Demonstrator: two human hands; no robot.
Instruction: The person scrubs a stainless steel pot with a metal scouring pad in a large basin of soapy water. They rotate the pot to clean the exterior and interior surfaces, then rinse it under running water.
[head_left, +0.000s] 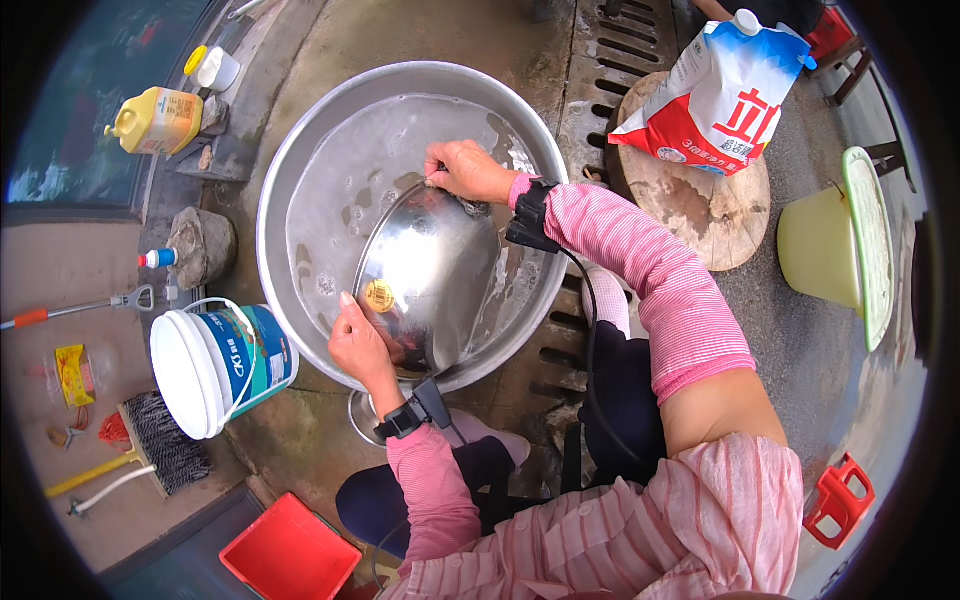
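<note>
A large aluminium basin of cloudy, sudsy water stands before me. Inside it a shiny stainless steel bowl is tilted up, its outer side towards me and a round yellow sticker on it. My left hand grips the near left part of the bowl's rim, thumb on the outside. At the bowl's far edge, my right hand is closed on a dark scouring pad, mostly hidden under the palm and fingers. The bowl's lower side meets the water.
A detergent bag stands on a round wood block at right, beside a slotted drain. A lidded white-and-blue bucket is close on the left. Further out are a yellow jug, a green tub and a red container.
</note>
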